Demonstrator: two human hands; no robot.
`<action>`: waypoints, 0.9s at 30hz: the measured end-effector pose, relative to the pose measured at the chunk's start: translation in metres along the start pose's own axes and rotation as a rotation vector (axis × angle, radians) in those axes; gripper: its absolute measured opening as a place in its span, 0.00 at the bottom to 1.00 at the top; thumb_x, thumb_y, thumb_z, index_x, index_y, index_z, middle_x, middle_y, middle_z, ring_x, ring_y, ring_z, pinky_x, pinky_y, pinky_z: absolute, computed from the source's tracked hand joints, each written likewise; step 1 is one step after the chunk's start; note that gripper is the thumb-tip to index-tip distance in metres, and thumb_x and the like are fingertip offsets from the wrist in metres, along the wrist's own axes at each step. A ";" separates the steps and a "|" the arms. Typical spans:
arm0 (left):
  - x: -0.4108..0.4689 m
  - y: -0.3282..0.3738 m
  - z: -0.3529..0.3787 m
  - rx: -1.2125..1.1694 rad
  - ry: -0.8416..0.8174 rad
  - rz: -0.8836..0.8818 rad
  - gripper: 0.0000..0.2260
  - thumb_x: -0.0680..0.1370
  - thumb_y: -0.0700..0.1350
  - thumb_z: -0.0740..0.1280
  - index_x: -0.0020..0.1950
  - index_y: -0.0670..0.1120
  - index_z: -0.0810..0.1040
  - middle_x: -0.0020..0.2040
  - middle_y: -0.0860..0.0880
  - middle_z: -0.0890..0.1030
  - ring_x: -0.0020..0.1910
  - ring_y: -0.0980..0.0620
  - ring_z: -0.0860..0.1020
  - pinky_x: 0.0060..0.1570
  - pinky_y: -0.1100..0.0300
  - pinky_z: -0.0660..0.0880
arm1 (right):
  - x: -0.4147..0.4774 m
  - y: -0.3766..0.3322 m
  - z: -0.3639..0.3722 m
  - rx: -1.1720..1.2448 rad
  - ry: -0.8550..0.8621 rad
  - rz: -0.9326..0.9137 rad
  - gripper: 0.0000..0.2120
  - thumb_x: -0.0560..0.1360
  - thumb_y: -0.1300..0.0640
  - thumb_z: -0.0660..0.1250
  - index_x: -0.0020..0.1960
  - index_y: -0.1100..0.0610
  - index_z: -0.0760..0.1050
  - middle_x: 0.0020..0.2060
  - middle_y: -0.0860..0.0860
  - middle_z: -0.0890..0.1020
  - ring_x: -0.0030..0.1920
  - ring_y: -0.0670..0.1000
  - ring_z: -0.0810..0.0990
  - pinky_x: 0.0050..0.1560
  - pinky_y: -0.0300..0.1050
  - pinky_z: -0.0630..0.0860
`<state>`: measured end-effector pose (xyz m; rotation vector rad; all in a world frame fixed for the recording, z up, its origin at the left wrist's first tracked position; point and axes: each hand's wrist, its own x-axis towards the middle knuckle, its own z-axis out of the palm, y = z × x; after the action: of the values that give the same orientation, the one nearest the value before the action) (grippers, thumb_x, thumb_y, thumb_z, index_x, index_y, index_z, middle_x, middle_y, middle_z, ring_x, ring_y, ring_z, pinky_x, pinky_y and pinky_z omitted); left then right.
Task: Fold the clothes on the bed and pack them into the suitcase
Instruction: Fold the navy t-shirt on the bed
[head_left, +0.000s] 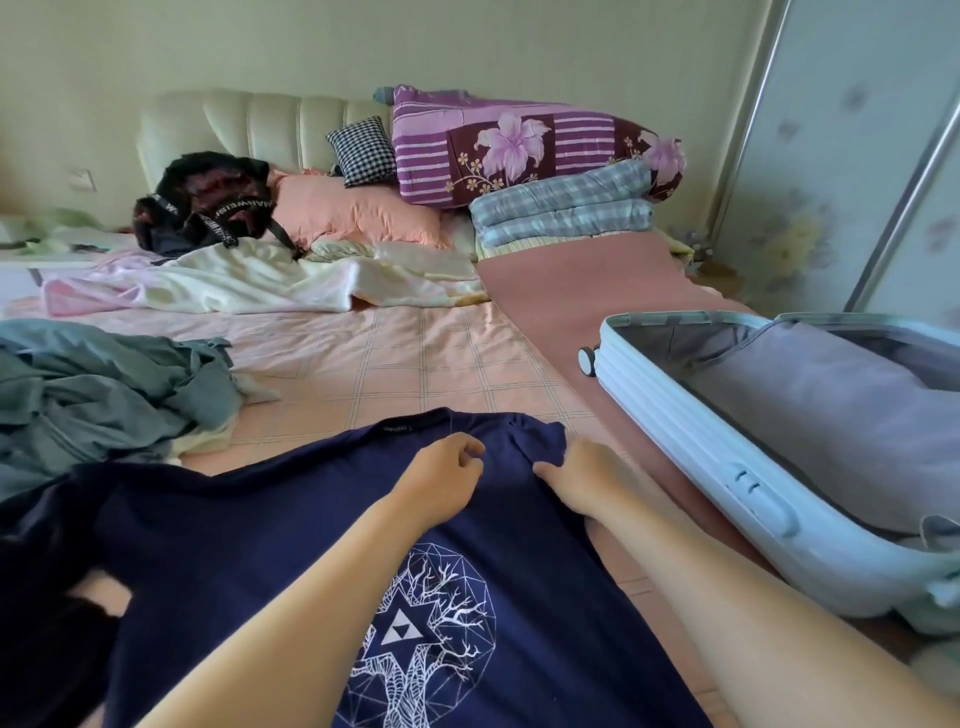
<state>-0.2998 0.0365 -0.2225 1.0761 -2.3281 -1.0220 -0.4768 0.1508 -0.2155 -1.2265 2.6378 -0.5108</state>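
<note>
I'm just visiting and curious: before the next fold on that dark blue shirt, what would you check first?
1. Navy T-shirt lies print-up on the bed, but its left part looks bunched: not ok.
2. Right hand grips the shirt's edge near the sleeve: ok.
3. Left hand rests on the shirt with its fingers curled; whether it pinches the fabric: cannot tell.
4. Suitcase lies open at the right, ready to take clothes: ok.
5. Grey-green clothes are heaped unfolded at the left: not ok.
</note>
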 end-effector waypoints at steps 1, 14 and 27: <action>-0.006 0.005 -0.001 -0.018 -0.002 -0.010 0.10 0.79 0.48 0.62 0.58 0.56 0.77 0.46 0.57 0.82 0.47 0.55 0.80 0.52 0.57 0.77 | -0.008 -0.005 -0.004 0.012 -0.004 -0.011 0.15 0.79 0.48 0.61 0.61 0.55 0.73 0.51 0.53 0.80 0.48 0.56 0.79 0.47 0.47 0.75; -0.069 -0.005 -0.077 -0.611 0.224 -0.356 0.21 0.77 0.37 0.68 0.68 0.50 0.73 0.54 0.43 0.81 0.44 0.44 0.81 0.40 0.48 0.83 | -0.088 -0.133 -0.006 0.542 -0.392 -0.390 0.08 0.75 0.57 0.73 0.54 0.53 0.84 0.47 0.49 0.86 0.46 0.48 0.83 0.53 0.41 0.78; -0.046 -0.061 -0.096 0.223 0.171 -0.189 0.30 0.74 0.50 0.69 0.74 0.48 0.64 0.59 0.46 0.80 0.56 0.44 0.78 0.47 0.57 0.72 | -0.008 -0.110 0.031 -0.229 -0.098 -0.462 0.30 0.73 0.65 0.61 0.71 0.43 0.71 0.66 0.46 0.69 0.60 0.54 0.77 0.56 0.48 0.75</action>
<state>-0.1836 0.0016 -0.2058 1.4329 -2.2720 -0.7111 -0.3845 0.0841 -0.2017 -1.8949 2.3760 -0.2048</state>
